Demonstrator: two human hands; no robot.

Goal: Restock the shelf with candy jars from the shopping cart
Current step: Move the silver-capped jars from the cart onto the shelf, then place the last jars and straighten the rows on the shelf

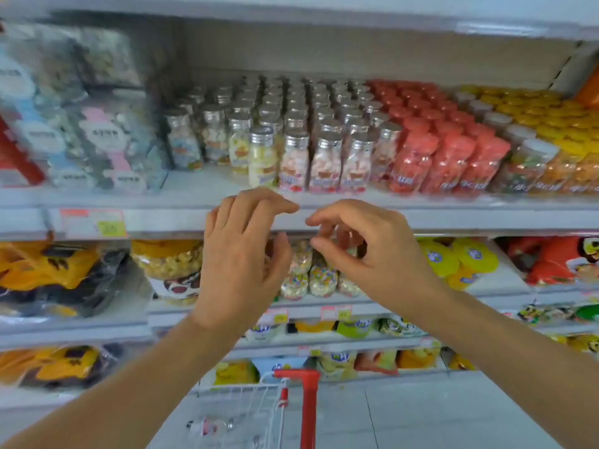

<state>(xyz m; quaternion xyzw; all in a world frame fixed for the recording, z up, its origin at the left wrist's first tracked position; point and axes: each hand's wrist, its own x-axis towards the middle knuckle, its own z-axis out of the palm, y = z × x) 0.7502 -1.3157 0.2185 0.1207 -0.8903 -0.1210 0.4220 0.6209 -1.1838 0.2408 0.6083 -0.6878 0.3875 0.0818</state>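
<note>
Candy jar, a small clear one with a pale cap [210, 426], lies on its side in the white wire shopping cart with the red handle [246, 400], at 6 o'clock in the view. Blur hides its contents.

The left fingers [278, 205] are loosely curled, thumb apart, with nothing between them. The right fingers [321, 222] curve toward the thumb in a narrow, pinch-like shape, and they too seem empty; the jars glimpsed in that gap stand on the lower shelf behind. The left hand [240, 254] and right hand [363, 254] hover side by side, close together, just in front of the white shelf edge [453, 218].

From the fingers, the jar in the cart lies well below, at roughly 6 to 7 o'clock, its long axis running about 9 to 3 across the view. The left hand looks the nearer one, so reaching down to the cart is probably its job.

At 12 o'clock, silver-capped clear jars of pastel candy [324, 163] stand upright in rows on the shelf. Bare shelf at 11 o'clock of the left hand looks like the spot to fill.
</note>
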